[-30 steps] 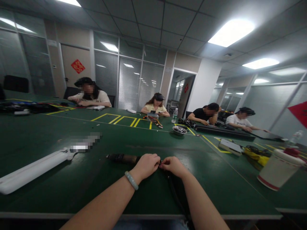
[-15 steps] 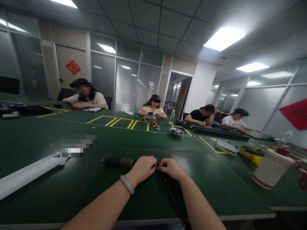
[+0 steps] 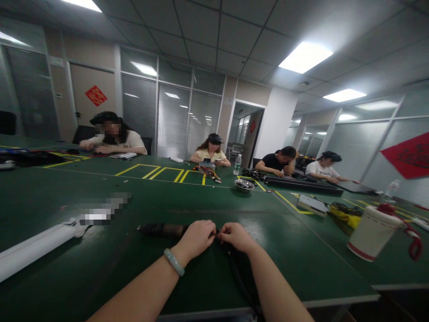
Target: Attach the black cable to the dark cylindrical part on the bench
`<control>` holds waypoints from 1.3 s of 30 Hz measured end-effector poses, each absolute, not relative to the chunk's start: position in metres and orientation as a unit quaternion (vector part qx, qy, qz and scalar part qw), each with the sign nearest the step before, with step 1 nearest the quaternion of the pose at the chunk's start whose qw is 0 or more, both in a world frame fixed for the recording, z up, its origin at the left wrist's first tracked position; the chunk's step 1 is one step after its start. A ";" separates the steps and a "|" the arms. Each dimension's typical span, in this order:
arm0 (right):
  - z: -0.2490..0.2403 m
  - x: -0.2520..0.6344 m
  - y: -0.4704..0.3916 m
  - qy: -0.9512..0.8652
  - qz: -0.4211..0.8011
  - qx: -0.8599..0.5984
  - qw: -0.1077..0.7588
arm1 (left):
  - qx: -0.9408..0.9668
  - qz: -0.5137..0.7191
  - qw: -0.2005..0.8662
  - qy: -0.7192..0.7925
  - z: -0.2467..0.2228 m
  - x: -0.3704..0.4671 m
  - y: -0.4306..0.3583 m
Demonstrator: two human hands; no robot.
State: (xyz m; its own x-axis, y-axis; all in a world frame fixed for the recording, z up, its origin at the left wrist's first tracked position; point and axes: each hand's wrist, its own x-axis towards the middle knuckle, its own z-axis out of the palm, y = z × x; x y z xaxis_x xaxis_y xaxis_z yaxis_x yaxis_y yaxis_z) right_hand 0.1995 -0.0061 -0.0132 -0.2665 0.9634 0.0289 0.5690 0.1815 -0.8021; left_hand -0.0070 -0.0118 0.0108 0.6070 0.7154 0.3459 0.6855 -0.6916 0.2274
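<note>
A dark cylindrical tool point(image 3: 164, 230) lies on the green table, its thin tip pointing left. My left hand point(image 3: 200, 237) is closed round its right end, and that wrist wears a pale bangle point(image 3: 174, 262). Just to the right, my right hand point(image 3: 234, 236) is pinched at the same end, close to the left fingertips. What its fingers grip is too small and hidden to make out. From there a black cable point(image 3: 239, 275) runs down towards the near table edge, beside my right forearm.
At left lies a long white object point(image 3: 40, 248). A metal bowl point(image 3: 244, 185) with small dark items stands past my hands. At right are a white cup-shaped container point(image 3: 373, 232), a yellow-black bundle point(image 3: 345, 217) and a pale box point(image 3: 312, 205). Several people sit across the green table point(image 3: 140, 286).
The view has shifted slightly, so most things appear a little further left. Both hands keep nearly the same pose at the tool's end.
</note>
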 end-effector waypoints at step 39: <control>-0.015 0.193 -0.006 -0.734 0.294 -0.545 0.278 | 0.894 0.216 0.032 0.392 0.012 -0.012 -0.011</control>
